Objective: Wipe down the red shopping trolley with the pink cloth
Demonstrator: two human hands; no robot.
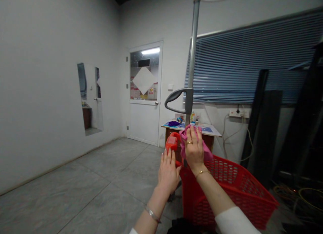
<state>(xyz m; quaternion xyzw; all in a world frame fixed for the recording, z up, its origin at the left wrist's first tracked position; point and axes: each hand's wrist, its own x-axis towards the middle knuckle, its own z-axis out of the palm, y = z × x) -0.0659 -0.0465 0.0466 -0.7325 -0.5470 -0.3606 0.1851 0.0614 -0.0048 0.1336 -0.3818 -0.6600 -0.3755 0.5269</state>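
Observation:
My right hand (194, 151) presses a pink cloth (207, 153) against the lower part of a grey metal pole (193, 52). Its fingers lie over the cloth, and part of the cloth hangs down to the right. To the left, my left hand (168, 171) has its fingers stretched out and its thumb apart. Its fingertips reach the bottom of a red plastic handle (172, 142); whether they press on it is unclear. Behind and below my hands stands a red plastic basket (242, 193) with slotted walls. Higher on the pole is a grey loop handle (178, 101).
A small table (212, 130) with bottles and a purple cloth (174, 123) stands behind the pole. Dark panels (267, 126) lean at the right, near loose cables (311, 195). A white door (144, 123) and a wall mirror (91, 99) are at the back and left.

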